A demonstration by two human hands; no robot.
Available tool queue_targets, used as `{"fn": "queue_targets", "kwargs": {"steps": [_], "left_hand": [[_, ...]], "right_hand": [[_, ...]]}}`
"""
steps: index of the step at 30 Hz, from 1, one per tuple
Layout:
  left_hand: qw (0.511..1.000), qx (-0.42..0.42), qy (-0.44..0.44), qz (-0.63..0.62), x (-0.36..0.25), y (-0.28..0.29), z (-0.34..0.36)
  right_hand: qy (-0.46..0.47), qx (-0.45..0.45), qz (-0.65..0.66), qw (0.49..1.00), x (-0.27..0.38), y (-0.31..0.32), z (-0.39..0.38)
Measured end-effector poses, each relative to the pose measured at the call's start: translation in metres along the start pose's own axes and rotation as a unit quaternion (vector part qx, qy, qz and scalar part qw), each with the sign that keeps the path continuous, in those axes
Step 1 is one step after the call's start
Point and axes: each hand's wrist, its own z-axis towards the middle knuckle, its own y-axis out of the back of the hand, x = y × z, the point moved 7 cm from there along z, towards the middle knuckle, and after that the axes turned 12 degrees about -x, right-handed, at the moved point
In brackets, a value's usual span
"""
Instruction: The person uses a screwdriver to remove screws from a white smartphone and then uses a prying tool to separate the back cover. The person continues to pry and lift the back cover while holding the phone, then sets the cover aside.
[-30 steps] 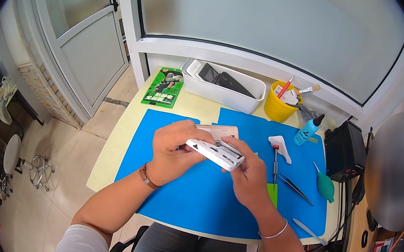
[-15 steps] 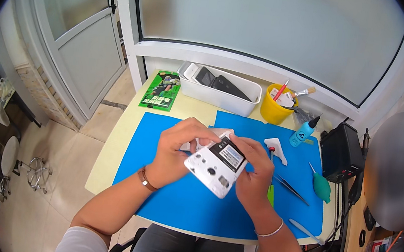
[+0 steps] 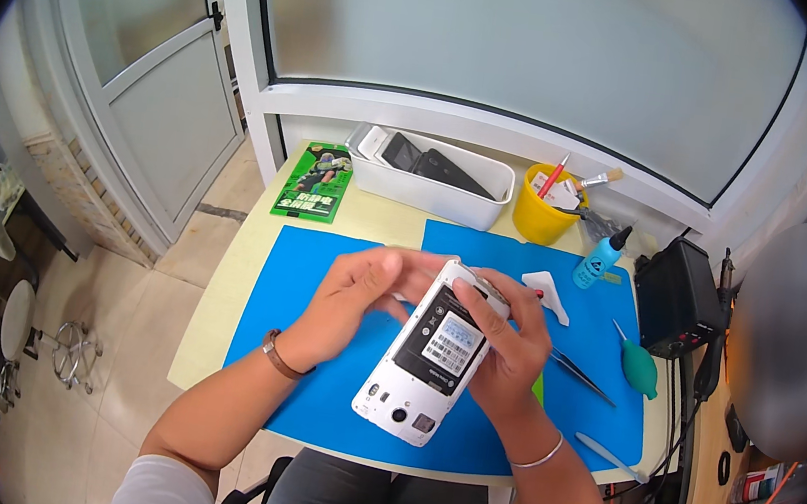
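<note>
So the phone (image 3: 413, 382) just got turned for a proper look: a second ago I had it nearly edge-on in both hands, and now its bared back faces up at me, battery (image 3: 445, 343) and all, with the camera lens (image 3: 399, 415) at the end closest to me. It's up in the air above the middle of the blue mat (image 3: 304, 406), tilted so the far end leans right. My right hand (image 3: 510, 344) is the one doing the holding, grip wrapped around the right edge with the thumb laid across the battery side. My left hand (image 3: 343, 295) has come away to the left, over the left half of the mat, fingers loose and not clamped on anything I can see, though I can't tell if the tips still brush the phone's far edge. I'd say that means the right grip has the whole load and the left is free, and the back is way easier to inspect at this angle. Tweezers (image 3: 582, 377) lie on the right part of the mat, green blower (image 3: 639, 370) by its right edge, blue bottle (image 3: 595, 268) at its far right corner, pale plastic stick (image 3: 612, 457) at the near right corner. Past the mat's far edge, the counter (image 3: 213, 329) has a white tray (image 3: 411, 188) and, right of that, a yellow cup (image 3: 541, 217)
</note>
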Motion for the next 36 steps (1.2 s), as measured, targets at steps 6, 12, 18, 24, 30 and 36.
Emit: {"fn": "queue_targets", "kwargs": {"steps": [6,12,18,24,30,36], "left_hand": [[0.999,0.037,0.025,0.027,0.003,-0.015,-0.009],[0.997,-0.013,-0.021,0.066,0.000,-0.008,-0.009],[0.996,-0.048,-0.064,0.048,0.000,0.000,-0.009],[0.993,-0.064,-0.087,0.045,0.004,0.005,-0.007],[0.988,-0.066,-0.111,0.088,0.007,0.010,-0.008],[0.990,-0.056,-0.104,0.072,0.005,0.006,-0.006]], "right_hand": [[0.046,-0.008,-0.015,0.999,0.004,0.002,0.001],[0.039,-0.020,-0.009,0.999,0.009,0.003,-0.001],[0.039,-0.059,0.019,0.997,0.011,0.009,-0.003],[0.068,-0.054,0.026,0.996,0.016,0.013,0.003],[0.062,-0.043,0.044,0.996,0.017,0.013,0.004],[0.064,-0.019,0.071,0.995,0.020,0.012,0.002]]}}
